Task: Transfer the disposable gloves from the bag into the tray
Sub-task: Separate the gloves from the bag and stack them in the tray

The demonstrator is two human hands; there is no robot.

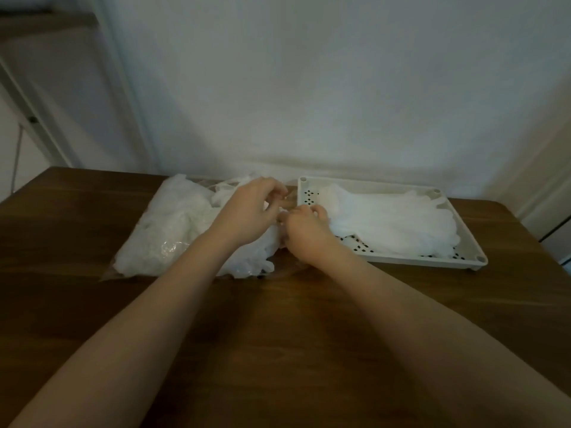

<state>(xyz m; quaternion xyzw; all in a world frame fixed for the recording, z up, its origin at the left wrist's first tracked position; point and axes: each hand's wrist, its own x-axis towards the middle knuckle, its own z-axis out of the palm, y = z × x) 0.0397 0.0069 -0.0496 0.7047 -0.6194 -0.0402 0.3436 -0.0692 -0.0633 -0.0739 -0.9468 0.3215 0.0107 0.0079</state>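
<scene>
A clear plastic bag (167,230) stuffed with thin white disposable gloves lies on the left of the wooden table. To its right sits a cream perforated tray (401,257) holding a flat pile of gloves (395,220). My left hand (247,208) hovers over the bag's open right end, fingers curled and pinching glove film. My right hand (306,233) rests between the bag and the tray's left rim, fingers closed on a loose glove (247,264) that spills from the bag's mouth. The fingertips of both hands meet and partly hide each other.
The dark wooden table (278,319) extends toward me under both forearms. A pale wall rises right behind the bag and tray. A door frame stands at far left, and the table's right edge runs near the tray.
</scene>
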